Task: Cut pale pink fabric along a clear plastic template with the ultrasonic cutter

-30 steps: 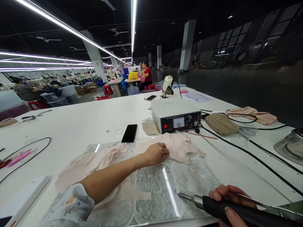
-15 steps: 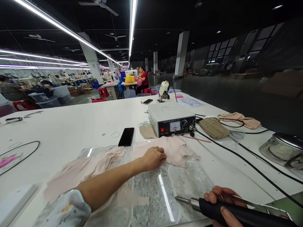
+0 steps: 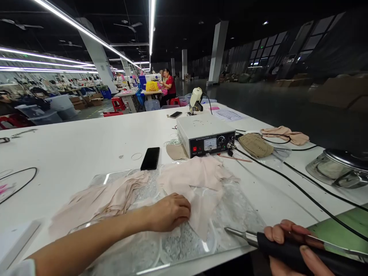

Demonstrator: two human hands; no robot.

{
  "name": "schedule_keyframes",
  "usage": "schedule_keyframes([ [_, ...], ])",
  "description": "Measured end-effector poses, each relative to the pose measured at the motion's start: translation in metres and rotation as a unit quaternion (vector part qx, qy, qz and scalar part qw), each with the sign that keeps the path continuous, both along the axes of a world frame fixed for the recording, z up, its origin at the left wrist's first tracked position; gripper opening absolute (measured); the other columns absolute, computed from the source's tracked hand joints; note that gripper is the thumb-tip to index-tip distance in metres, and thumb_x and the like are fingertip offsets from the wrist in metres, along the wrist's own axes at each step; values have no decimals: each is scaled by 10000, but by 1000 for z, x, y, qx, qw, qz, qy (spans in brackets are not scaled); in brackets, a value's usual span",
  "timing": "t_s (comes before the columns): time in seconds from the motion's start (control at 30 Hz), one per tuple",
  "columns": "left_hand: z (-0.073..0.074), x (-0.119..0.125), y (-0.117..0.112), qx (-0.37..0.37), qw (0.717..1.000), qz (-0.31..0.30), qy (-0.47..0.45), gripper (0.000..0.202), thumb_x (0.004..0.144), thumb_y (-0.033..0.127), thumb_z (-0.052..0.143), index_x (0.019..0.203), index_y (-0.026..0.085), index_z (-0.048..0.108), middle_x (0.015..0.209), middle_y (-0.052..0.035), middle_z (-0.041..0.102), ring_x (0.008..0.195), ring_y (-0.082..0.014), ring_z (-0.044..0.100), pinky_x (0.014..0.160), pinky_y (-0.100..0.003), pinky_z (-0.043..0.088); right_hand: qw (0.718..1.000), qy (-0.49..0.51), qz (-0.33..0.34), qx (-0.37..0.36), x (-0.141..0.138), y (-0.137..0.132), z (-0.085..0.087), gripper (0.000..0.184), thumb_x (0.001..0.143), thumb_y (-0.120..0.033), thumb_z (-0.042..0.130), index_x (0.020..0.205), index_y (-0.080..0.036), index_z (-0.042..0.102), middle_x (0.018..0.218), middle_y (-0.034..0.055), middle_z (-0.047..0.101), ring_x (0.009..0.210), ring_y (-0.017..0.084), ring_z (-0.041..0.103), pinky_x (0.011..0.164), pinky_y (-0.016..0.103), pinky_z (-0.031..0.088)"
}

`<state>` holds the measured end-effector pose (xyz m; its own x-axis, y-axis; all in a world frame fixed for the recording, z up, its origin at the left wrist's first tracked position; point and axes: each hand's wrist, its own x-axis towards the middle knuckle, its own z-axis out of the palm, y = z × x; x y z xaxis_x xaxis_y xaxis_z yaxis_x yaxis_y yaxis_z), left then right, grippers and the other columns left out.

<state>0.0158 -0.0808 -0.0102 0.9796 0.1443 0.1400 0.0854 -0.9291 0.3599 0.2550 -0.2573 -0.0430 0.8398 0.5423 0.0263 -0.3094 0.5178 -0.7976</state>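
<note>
In front of the control box (image 3: 212, 142), my left grip (image 3: 169, 212) pinches pale-pink cloth (image 3: 198, 174); my right grip (image 3: 287, 230) clasps 1 black-handled tool (image 3: 268, 245).

Between left hand (image 3: 171, 212) and right hand (image 3: 290, 245): low gap over transparent sheet (image 3: 240, 203), narrowed by tool (image 3: 238, 233) pointing left. Beyond left hand: flat pink cloth (image 3: 195, 172), passable above; behind it, control box (image 3: 211, 142) blocks way. Ahead-left of left hand: phone (image 3: 150, 158), then broad open tabletop (image 3: 74, 142). Beyond right hand: tabletop strip, black cable (image 3: 300, 191) slanting across, glass jar (image 3: 326, 171) farther.
</note>
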Motion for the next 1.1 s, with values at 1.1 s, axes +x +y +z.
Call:
schedule_keyframes([
  [1.1, -31, 35, 10, 110, 980, -156, -57, 297, 1007, 126, 415, 1198, 151, 641, 1319, -93, 621, 1169, -213, 578, 922, -345, 427, 995, -51, -88, -22, -1, 22, 19, 144, 568, -264, 532, 701, -209, 531, 675, -13, 437, 554, 128, 432, 467, 288, 394],
])
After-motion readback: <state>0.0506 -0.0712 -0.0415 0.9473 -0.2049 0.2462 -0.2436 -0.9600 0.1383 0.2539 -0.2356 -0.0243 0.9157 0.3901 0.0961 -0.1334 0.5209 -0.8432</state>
